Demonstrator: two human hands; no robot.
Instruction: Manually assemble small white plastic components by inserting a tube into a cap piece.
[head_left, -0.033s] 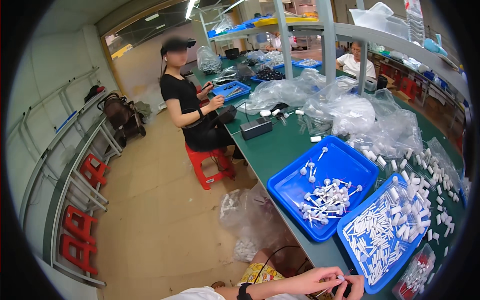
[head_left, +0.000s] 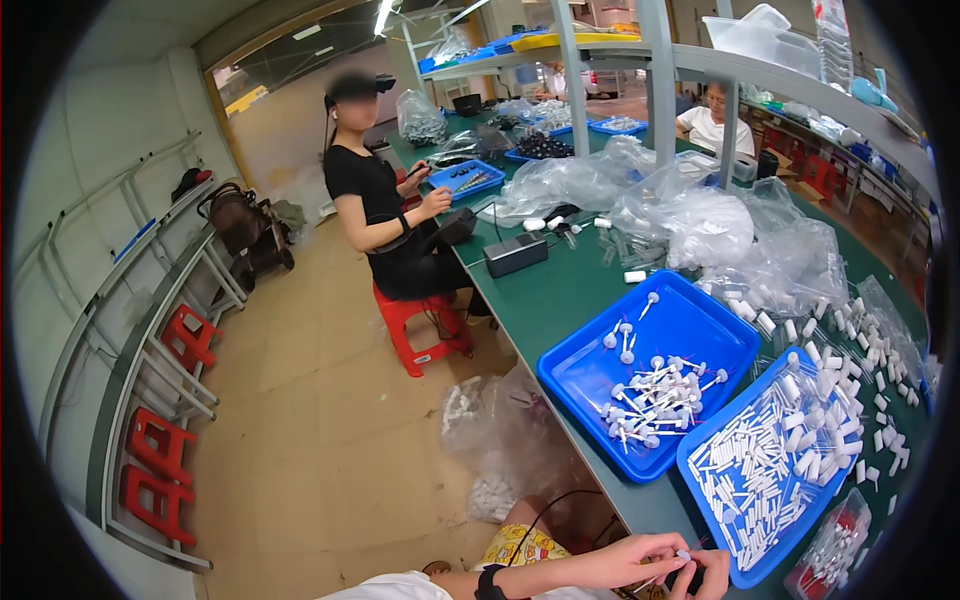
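At the far left, red plastic stools (head_left: 160,470) are seen stacked by a grey metal frame (head_left: 120,360) against the wall. Next to the right, a person in a black top (head_left: 375,215) is seated on a red plastic stool (head_left: 425,325) at the long green work table (head_left: 550,290).

At the bottom edge, the left hand (head_left: 625,562) is seen reaching in from the left, with a black band worn on the wrist (head_left: 490,585). Its fingertips are pinched shut on a small white plastic part (head_left: 682,556). The right hand (head_left: 712,580) is just beside it, touching the left hand. It is cut off by the picture's edge, so it cannot be told whether it is closed or what is held. The small part lies between both hands, just below the corner of the blue plastic tray of short white tubes (head_left: 775,465).

Beside that tray, a second blue plastic tray (head_left: 650,370) is filled with white stick-shaped pieces with round heads. Further right, loose white caps (head_left: 860,345) are scattered on the table, with clear plastic bags (head_left: 740,235) piled behind.
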